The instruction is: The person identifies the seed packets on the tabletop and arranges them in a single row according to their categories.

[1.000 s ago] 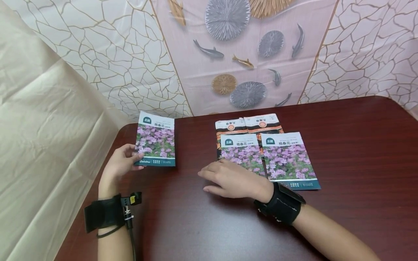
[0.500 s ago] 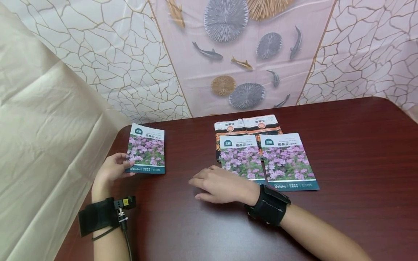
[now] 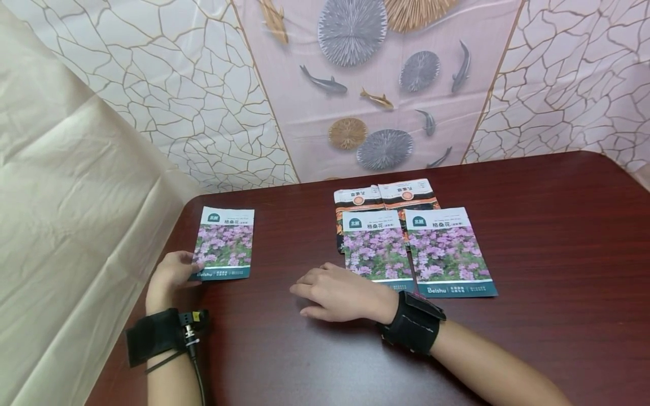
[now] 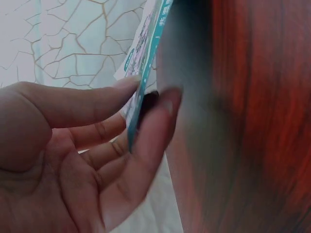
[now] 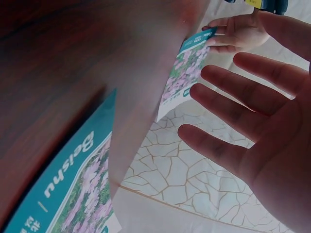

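Observation:
At the table's left side, my left hand (image 3: pixel 171 276) pinches a purple-flower seed packet (image 3: pixel 223 243) by its lower left corner. In the left wrist view the thumb (image 4: pixel 92 103) lies on the packet's printed face and fingers are behind it; the packet is seen nearly edge-on. My right hand (image 3: pixel 342 294) is near the table's middle, palm down, its fingers extended and holding nothing. Just beyond it lies a second purple-flower packet (image 3: pixel 378 248), its lower edge partly covered by the hand and wrist. A third such packet (image 3: pixel 449 254) lies to the right of that one.
Two orange-flower seed packets, one on the left (image 3: pixel 358 198) and one on the right (image 3: pixel 408 190), lie partly under the purple ones. The dark red table (image 3: pixel 553 254) ends at a patterned cloth (image 3: pixel 193 84) behind. A cream cloth (image 3: pixel 76 197) hangs at the left.
My left hand has moved left and toward me with its packet, which has come down nearer the table. My right hand has shifted slightly left and toward me, uncovering more of the middle packet.

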